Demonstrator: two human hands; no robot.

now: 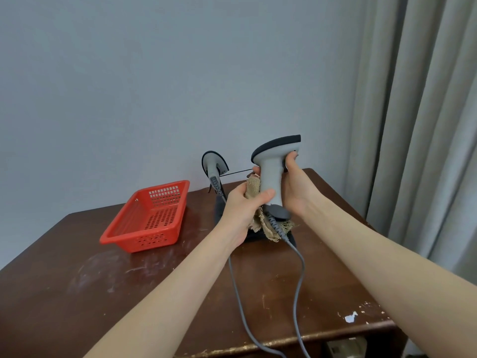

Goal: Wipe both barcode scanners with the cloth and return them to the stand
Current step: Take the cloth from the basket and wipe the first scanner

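Head view: the right hand (296, 188) has its fingers clamped round the upright grey scanner (271, 174) above the table's (77, 293) far edge, the left hand (241, 206) pinches the cloth (254, 189) against its handle, and the second scanner (214, 164) sits in the stand (221, 211) just to the left.

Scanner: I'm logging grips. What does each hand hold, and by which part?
The right hand grips the scanner by its upper handle, under the head. The left hand holds the cloth against the lower handle.
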